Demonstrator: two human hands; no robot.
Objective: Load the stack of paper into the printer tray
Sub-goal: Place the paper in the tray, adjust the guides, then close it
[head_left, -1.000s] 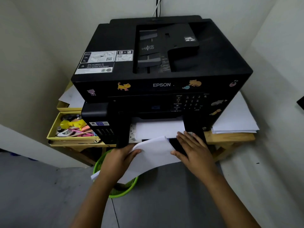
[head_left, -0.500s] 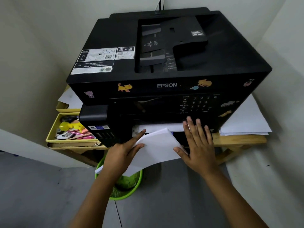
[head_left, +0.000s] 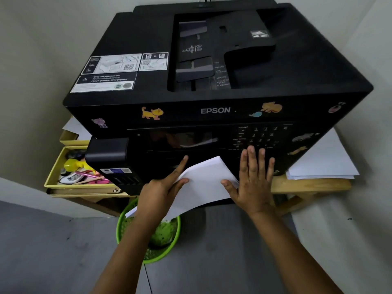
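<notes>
The left hand (head_left: 161, 187) held the thin stack of white paper (head_left: 203, 183) at its left edge, thumb lying on top of the sheets and index finger stretched forward beside them toward the front of the machine; the remaining fingers seemed to curl beneath the stack, though the sheets hid them. The right hand (head_left: 253, 183) lay flat with fingers straight and spread, its thumb pressed on the right edge of the stack and its fingertips reaching up against the lower front of the large black Epson printer (head_left: 212, 81), just below the keypad. The stack tilted, its far corner raised against the printer's front and its near end drooping over the round green plastic mesh basket (head_left: 152, 249) on the grey floor; the tray opening itself was hidden behind paper and hands. The printer stood on a light wooden table (head_left: 314, 185); a loose pile of white sheets (head_left: 326, 164) rested on the table at its right, and a yellow cardboard tray of small stationery (head_left: 63, 172) sat at its left.
</notes>
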